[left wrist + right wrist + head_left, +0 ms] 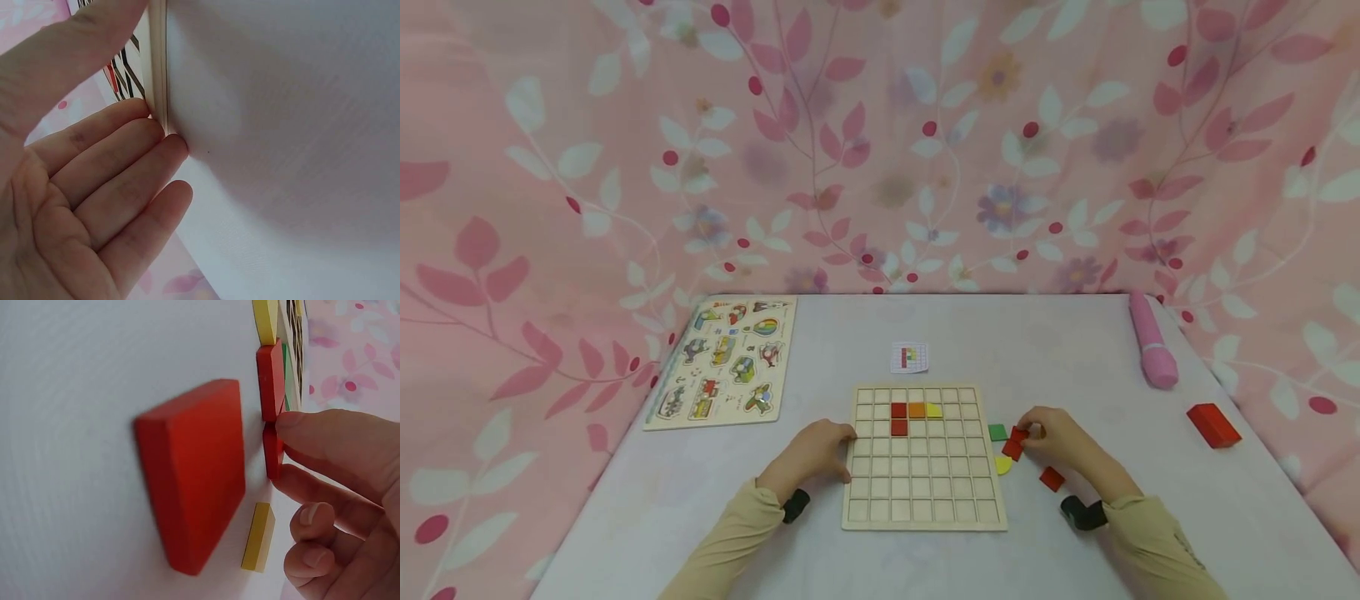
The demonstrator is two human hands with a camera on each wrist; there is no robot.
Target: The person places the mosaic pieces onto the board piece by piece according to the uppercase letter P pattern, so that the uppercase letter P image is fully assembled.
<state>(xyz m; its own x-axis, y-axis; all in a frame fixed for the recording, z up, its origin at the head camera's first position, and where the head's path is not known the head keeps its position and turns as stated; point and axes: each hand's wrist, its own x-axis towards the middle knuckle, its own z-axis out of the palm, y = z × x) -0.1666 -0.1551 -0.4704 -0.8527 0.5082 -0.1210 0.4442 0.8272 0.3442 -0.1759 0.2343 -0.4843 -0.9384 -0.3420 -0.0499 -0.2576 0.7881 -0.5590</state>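
Observation:
A pale wooden grid board (917, 492) lies flat; in its cells are two red square tiles (898, 427), an orange tile (917, 410) and a yellow tile (934, 411). At the board's left edge, my left hand (816, 454) touches the rim with extended fingers (134, 178). Right of the board, my right hand (1060, 437) pinches a red square tile (272, 451) between thumb and index finger, low by the table. Another red tile (270, 381) adjoins it. Nearby lie a green tile (997, 432), a rounded yellow tile (1003, 465) and a separate red tile (1052, 478).
Behind the board lies a small pattern card (909, 357). A picture puzzle board (730, 362) is at the back left. To the right are a pink cylindrical object (1152, 342) and a red block (1213, 426). A yellow piece (257, 537) sits below my right fingers.

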